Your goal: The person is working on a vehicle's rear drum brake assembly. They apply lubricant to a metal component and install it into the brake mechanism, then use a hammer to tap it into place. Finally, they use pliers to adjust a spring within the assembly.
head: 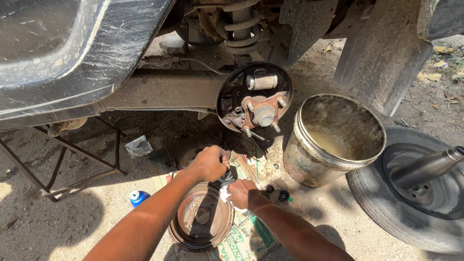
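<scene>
Both my hands meet over the drum's [201,217] far rim: left hand [211,163] fisted on a dark part [226,177], right hand [240,193] clutching a white rag [225,194]. Bucket [333,140] and tyre [411,193] crowd the right; open dirt lies left. Printed green-and-tan cardboard [246,239] lies underneath, a blue cap [137,197] left.

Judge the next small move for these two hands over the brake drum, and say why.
Probably keep wiping the small dark part with the white cloth. The left hand grips that dark part from above, and the right hand presses a white cloth against it, both over the rusty brake drum lying on cardboard. What the part is cannot be told.
</scene>
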